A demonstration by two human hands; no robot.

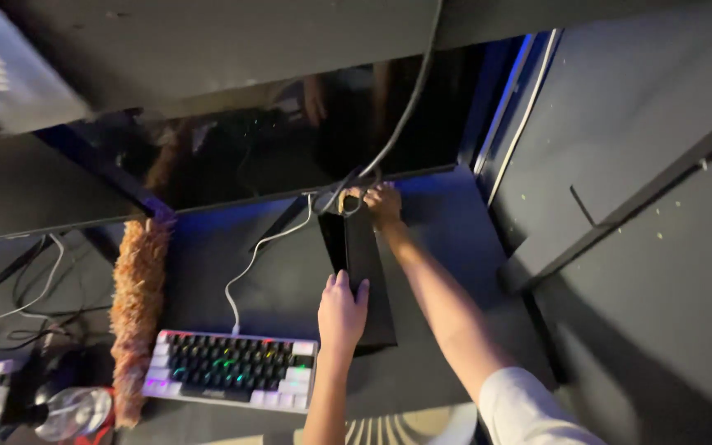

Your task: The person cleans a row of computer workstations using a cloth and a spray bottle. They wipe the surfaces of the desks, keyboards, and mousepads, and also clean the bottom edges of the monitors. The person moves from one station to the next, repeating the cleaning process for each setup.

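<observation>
Left hand grip: my left hand (342,309) is lying flat, fingers spread, pressing on the black monitor stand (364,272) standing on the desk (447,239).
Right hand grip: my right hand (382,202) is curling around the stand's top, right under the monitor (274,148); how tightly I am closing it, I cannot tell.
Risk, cable: the thick cable (409,107) is crossing my right fingers and could be snagging.
Risk, tipping: the monitor could be tilting if my hold is slipping.
Risk, desk: the white cord (249,264) is trailing to the lit keyboard (232,367), near my left wrist.
Containers: a clear glass vessel (72,412) is sitting at the left edge; I am seeing no contents.
</observation>
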